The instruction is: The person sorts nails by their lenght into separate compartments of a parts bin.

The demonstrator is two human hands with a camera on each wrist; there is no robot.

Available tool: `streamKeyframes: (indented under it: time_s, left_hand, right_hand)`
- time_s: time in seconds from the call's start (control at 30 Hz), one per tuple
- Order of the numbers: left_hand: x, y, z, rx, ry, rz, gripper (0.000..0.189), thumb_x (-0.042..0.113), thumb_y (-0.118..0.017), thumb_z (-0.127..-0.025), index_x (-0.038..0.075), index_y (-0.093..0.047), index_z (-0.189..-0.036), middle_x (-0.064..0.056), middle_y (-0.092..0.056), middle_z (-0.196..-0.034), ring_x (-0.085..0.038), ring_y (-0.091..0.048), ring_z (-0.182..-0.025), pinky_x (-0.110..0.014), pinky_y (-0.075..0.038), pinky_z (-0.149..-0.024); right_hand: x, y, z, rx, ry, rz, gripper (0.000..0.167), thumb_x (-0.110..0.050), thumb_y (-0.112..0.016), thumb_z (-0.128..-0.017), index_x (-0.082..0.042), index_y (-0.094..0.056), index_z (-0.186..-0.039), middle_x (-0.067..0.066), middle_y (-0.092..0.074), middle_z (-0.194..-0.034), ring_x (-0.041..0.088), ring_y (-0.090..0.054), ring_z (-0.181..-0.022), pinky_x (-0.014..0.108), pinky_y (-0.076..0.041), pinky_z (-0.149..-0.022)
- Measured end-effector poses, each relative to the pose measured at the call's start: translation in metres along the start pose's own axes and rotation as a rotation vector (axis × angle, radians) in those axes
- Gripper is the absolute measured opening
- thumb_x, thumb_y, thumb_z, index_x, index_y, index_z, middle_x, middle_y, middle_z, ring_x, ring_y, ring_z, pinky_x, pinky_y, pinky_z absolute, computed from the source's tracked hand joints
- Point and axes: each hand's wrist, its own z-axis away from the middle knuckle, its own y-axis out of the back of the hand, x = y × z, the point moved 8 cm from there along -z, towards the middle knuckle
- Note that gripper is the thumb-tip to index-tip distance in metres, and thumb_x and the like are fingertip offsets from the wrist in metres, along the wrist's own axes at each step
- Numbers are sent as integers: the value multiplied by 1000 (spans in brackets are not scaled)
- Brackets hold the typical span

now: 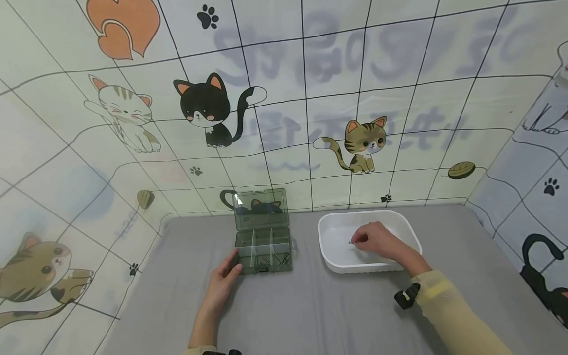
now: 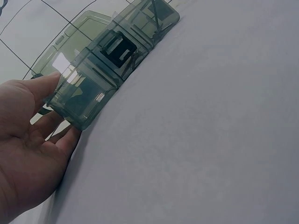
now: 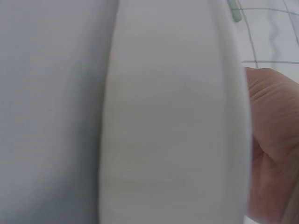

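Observation:
A green see-through compartment box point(image 1: 263, 250) stands on the table with its lid point(image 1: 261, 209) raised at the back. My left hand point(image 1: 223, 277) holds the box by its front left corner; in the left wrist view the thumb lies on its upper edge and the other fingers sit lower along its side. Several thin metal screws point(image 1: 282, 258) lie in its front compartments. Over the white tray point(image 1: 329, 256), my right hand point(image 1: 377, 240) pinches a small screw point(image 1: 350, 242), its tip poking out from the fingertips. The tray's wall hides those fingertips in the right wrist view.
Grey cloth point(image 1: 306, 305) covers the table, and the box and tray stand side by side with a gap between them. Behind them rises a cat-print curtain point(image 1: 284, 128), close to the raised lid. Similar printed sheets close in both sides.

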Motion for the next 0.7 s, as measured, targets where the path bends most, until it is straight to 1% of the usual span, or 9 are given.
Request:
streamKeyframes:
  time_s: [0.2,0.4,0.6,0.7]
  left_hand:
    - [0,1,0,2,1,0,54,17,-62,-105,11,-45,-156,-13,-31,-164,-32,-27,-151,-47,-29,-116]
    - [0,1,2,8,8,-2,55,18,-62,-105,11,-44,-156,-13,-32,-164,-32,-27,-151,-48,-28,-117]
    - [0,1,3,6,11,-5,56,19,-64,-104,11,-45,-156,-12,-33,-163,-31,-28,-151,-48,-29,-117]
    - [2,0,2,1,3,-9,56,19,-64,-104,11,-45,-156,-12,-33,-163,-31,-28,-151,-48,-29,-117]
  right_hand:
    - [-21,2,-9,29,64,-33,13,0,-71,-90,-4,-79,-98,2,-76,-95,14,-63,-84,29,-52,-70]
    - [-46,-3,-16,54,136,-76,12,0,-71,-89,-3,-79,-99,2,-76,-95,14,-65,-84,29,-53,-70]
    - [-72,-10,-26,87,197,-94,13,-2,-71,-91,-6,-80,-99,-2,-75,-93,13,-65,-83,30,-54,-72]
    - [-85,-16,-32,89,209,-123,13,-3,-70,-93,-8,-81,-100,-2,-74,-94,13,-65,-85,31,-54,-74]
